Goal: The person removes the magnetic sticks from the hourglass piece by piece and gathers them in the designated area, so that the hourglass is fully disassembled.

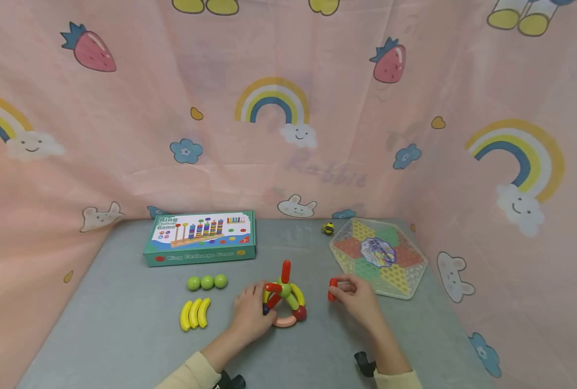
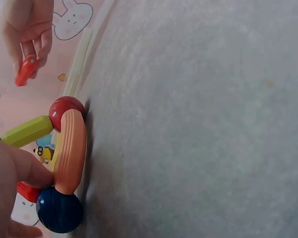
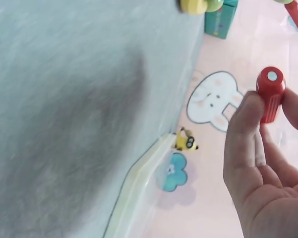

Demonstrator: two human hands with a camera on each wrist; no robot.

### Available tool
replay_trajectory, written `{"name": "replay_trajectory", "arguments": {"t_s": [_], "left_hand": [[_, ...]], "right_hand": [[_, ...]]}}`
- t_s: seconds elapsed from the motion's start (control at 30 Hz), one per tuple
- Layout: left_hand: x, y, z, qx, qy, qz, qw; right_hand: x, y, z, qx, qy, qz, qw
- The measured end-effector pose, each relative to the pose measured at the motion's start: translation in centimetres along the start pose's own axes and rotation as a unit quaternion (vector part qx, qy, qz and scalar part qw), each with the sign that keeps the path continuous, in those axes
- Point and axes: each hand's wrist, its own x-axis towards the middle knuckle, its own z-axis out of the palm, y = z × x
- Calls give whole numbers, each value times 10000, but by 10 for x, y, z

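Note:
My left hand grips the left side of a magnetic ball-and-stick structure standing on the table. Its sticks are red, yellow, light green and pink. In the left wrist view the thumb and fingers sit close to a dark blue ball, beside the curved pink stick, with a red ball at its other end. To the right, my right hand pinches a short red magnetic stick upright, apart from the structure. A round silvery magnet shows on its end in the right wrist view.
Left of the structure are three green balls and three curved yellow sticks. A green game box lies at the back left. A clear-lidded checkers board lies at the right, with a small bee figure beside it.

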Motion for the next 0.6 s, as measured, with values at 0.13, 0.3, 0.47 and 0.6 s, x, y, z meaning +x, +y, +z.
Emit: {"name": "replay_trajectory", "arguments": {"t_s": [0.13,0.3,0.47,0.6], "left_hand": [[0,0,-2,371,144,-210,9990],[3,-1,-4,415,-47,-320,9986],[5,-2,-4,298,-108,-271,9991],[6,-5,-4,186,-114,-253,9994]], "right_hand": [[0,7,-5,-384,-180,-102,9990],[2,22,-8,-628,-364,2,9974],[4,32,-10,-559,-638,489,9952],[4,37,-8,-737,-779,725,9916]]}}
